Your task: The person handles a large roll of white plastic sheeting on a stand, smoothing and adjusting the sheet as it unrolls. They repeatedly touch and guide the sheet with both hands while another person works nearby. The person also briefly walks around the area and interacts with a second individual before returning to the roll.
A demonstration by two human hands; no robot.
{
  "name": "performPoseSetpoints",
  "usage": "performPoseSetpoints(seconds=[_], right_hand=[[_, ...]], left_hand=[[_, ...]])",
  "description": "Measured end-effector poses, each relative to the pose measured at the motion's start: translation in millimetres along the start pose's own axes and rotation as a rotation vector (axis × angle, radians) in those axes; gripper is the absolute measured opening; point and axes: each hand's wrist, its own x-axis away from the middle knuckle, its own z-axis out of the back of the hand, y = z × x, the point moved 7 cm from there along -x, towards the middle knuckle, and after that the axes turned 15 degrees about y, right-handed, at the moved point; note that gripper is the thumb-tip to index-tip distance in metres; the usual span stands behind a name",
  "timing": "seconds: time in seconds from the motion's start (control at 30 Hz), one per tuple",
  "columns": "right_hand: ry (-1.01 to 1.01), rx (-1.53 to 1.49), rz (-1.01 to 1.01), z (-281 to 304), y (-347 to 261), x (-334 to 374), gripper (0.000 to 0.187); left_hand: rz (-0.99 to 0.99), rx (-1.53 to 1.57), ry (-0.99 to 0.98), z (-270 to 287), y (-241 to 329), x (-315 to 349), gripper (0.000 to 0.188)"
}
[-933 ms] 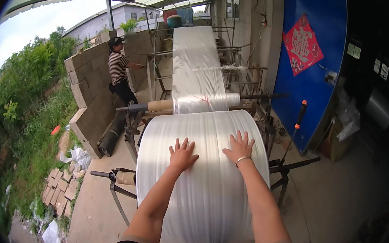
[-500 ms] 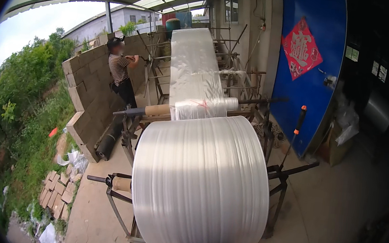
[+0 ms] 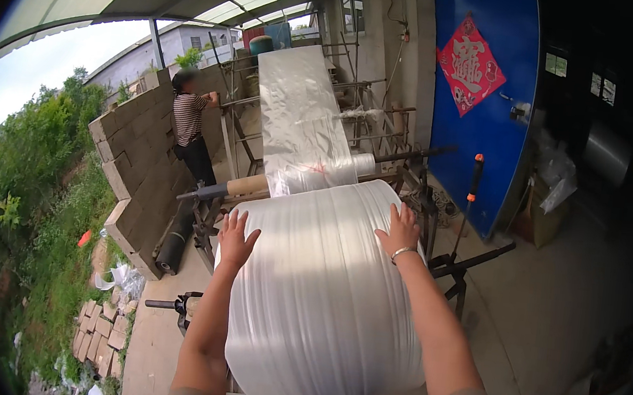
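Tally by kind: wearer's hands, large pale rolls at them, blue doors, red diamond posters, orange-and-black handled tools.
Left hand and right hand: 2
Large pale roll at the hands: 1
Blue door: 1
Red diamond poster: 1
Orange-and-black handled tool: 1
Total: 6

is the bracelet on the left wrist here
No, the bracelet is at the wrist of the right hand, and the wrist below the left hand is bare.
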Motion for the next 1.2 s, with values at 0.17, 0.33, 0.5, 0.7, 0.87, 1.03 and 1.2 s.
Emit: performPoseSetpoints(seconds=[0.17,0.33,0.5,0.7,0.87,1.03,1.2], right_hand=[[0.102,-0.016,-0.417,-10.9,118.9,115.9,0.062],[-0.190,0.014,-0.578,7.7,231.4,431.8,0.036],[-0.524,0.183,-0.686,8.9,276.9,479.2,0.028],[0.407,-0.437,-0.448,78.7,161.8,224.9,0.019],[0.079,-0.411,0.253,24.6,-42.1,52.9,0.052],[-0.303,0.046,0.214,-32.2,-46.4,9.0,0.072],[-0.042,-0.088,0.339,12.4,42.0,192.6,0.077]], left_hand=[[0.559,0.123,-0.039,10.9,-103.6,154.4,0.071],[0.701,0.131,-0.106,67.2,-75.1,473.1,0.046],[0.561,0.048,-0.659,102.7,-122.4,592.0,0.045],[0.327,-0.017,0.159,93.2,-127.1,325.8,0.030],[-0.168,0.331,-0.103,15.6,72.4,85.6,0.057],[-0.241,0.017,-0.315,-53.5,85.0,38.4,0.060],[-0.223,-0.013,-0.256,9.9,74.3,203.4,0.065]])
